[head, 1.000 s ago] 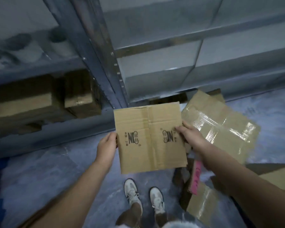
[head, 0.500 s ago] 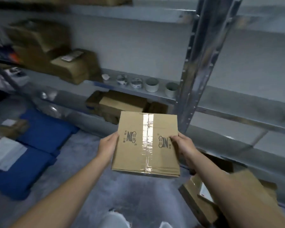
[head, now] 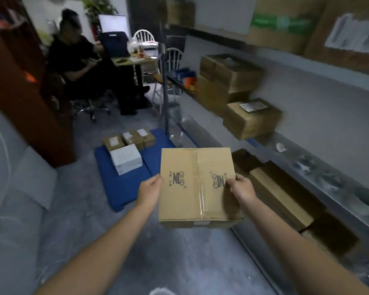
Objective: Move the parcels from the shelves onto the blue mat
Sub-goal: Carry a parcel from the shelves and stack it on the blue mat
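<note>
While both arms stretch forward, the left hand (head: 149, 191) and right hand (head: 242, 189) grip a taped cardboard parcel (head: 197, 186) by its two sides. They hold it flat in the air over the grey floor (head: 175, 258), touching nothing else.

Left hand: thumb on the top edge, other fingers hidden down the side, so spread or together cannot be told. Right hand: thumb curled onto the top beside the printed logo, fingers wrapped round the right side, mostly hidden.

Just right of the parcel, the bottom shelf (head: 339, 211) has flat brown boxes (head: 281, 196) under it.

Beyond the parcel to the left, the blue mat (head: 124, 188) lies on the floor. A white parcel (head: 126, 159) sits on it, and a row of three small brown parcels (head: 129, 139) with white labels sits at the far edge.

Further right, stacked shelf boxes (head: 251, 120) sit on the middle level.

Far back left, a seated person (head: 79, 60) in dark clothes is at a small table (head: 132, 60), with a white chair (head: 144, 36) behind it.
</note>
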A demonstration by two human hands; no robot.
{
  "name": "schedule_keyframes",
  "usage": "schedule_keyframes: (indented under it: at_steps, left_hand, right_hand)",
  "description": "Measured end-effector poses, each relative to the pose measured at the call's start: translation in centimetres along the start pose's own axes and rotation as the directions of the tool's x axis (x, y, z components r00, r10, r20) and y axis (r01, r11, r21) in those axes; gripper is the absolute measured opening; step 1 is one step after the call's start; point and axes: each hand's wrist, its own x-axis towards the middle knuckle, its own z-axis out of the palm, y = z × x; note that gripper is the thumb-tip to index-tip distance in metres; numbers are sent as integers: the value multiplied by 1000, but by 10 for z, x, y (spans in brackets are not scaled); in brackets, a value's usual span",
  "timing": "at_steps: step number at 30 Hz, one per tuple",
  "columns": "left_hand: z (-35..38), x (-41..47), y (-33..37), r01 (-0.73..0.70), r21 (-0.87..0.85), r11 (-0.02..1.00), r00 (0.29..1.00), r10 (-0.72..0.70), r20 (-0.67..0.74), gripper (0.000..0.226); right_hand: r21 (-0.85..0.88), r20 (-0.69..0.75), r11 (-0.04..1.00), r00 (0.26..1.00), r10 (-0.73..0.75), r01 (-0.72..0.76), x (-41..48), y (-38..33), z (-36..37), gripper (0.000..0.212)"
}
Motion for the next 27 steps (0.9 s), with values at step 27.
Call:
schedule_keyframes:
  at_steps: [27]
  left_hand:
    - [-15,423,55,231,-98,968,939,-248,-240,29]
  right_hand:
    - [-55,316,997,948,-40,61,408,-189,255,32]
